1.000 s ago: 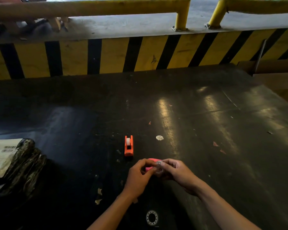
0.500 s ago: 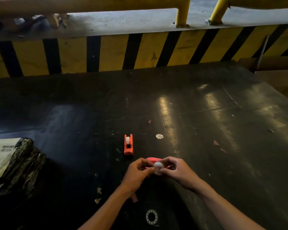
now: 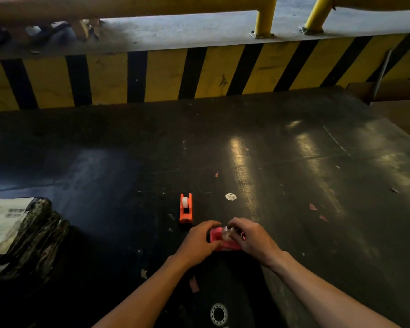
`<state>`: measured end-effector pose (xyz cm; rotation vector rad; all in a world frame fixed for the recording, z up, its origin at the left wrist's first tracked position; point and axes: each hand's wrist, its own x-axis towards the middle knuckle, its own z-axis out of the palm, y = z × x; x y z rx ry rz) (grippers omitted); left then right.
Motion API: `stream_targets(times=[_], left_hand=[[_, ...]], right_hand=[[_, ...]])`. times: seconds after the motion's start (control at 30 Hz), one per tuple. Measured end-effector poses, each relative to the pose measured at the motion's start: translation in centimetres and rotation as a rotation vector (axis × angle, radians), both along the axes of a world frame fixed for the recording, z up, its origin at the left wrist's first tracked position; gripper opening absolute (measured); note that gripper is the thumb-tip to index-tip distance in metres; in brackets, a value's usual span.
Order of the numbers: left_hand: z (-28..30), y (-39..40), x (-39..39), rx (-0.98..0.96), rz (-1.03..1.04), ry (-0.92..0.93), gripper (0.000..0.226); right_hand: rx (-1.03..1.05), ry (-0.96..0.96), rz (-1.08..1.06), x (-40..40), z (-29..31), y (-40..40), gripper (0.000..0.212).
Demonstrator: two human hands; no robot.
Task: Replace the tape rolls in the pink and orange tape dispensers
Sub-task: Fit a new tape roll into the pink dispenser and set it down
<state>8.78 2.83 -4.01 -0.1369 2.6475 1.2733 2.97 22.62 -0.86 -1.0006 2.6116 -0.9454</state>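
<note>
The pink tape dispenser (image 3: 219,241) rests on the dark table between my two hands. My left hand (image 3: 199,243) grips its left side. My right hand (image 3: 251,237) pinches a small clear tape roll (image 3: 226,232) at the top of the pink dispenser; whether the roll sits in its slot is hidden by my fingers. The orange tape dispenser (image 3: 186,208) stands alone just beyond my left hand, with a white roll in it.
A round white sticker (image 3: 230,196) lies right of the orange dispenser. A wrapped dark parcel with a white label (image 3: 19,235) sits at the left edge. A ring-shaped object (image 3: 219,314) lies near the front. A yellow-black striped barrier (image 3: 199,74) borders the far side.
My hands have lowered the pink dispenser toward the table. More of its pink body now shows, with the tape roll at its top.
</note>
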Motion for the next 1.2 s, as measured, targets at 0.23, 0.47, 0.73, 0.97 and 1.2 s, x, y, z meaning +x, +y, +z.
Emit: stream_targets(times=[0.23, 0.47, 0.73, 0.97, 1.2], left_hand=[[-0.2, 0.0, -0.3, 0.004, 0.001, -0.009, 0.052], [-0.4, -0.1, -0.2, -0.012, 0.008, -0.016, 0.053], [-0.7, 0.0, -0.2, 0.009, 0.013, -0.021, 0.051], [-0.9, 0.0, -0.1, 0.001, 0.033, 0.003, 0.050], [-0.6, 0.0, -0.3, 0.011, 0.035, 0.008, 0.051]], right_hand=[[0.017, 0.053, 0.058, -0.2, -0.3, -0.8, 0.016], [0.083, 0.083, 0.114, -0.2, -0.5, -0.5, 0.017], [0.046, 0.100, 0.081, 0.3, -0.7, -0.8, 0.011], [0.045, 0.098, 0.065, 0.7, -0.9, -1.5, 0.013], [0.094, 0.014, 0.023, 0.7, -0.9, -1.8, 0.016]])
